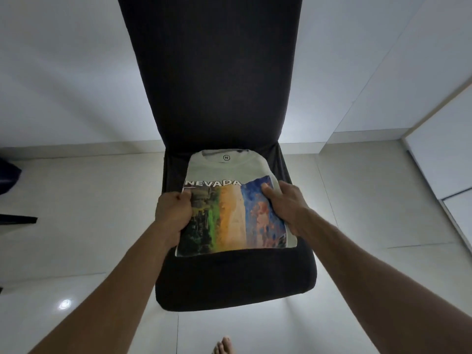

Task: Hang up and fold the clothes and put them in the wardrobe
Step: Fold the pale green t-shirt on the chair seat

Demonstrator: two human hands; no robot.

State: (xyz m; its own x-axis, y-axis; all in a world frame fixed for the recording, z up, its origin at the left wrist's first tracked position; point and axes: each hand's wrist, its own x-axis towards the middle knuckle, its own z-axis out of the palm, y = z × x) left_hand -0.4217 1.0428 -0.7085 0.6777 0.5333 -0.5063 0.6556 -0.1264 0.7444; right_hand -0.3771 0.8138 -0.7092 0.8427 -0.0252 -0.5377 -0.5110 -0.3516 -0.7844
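Note:
A folded pale T-shirt (231, 210) with "NEVADA" lettering and a colourful striped landscape print lies on the seat of a dark fabric chair (229, 279), collar toward the backrest. My left hand (173, 215) grips the shirt's left edge, fingers curled under it. My right hand (287, 205) grips the right edge, thumb on top of the print and fingers underneath. Both forearms reach in from the bottom of the view.
The chair's tall backrest (209, 72) rises in front of a white wall. Glossy light floor tiles (89, 226) surround the chair. White panels (439, 162) stand at the right. Dark objects (10, 175) sit at the left edge. My bare toes (224, 346) show below.

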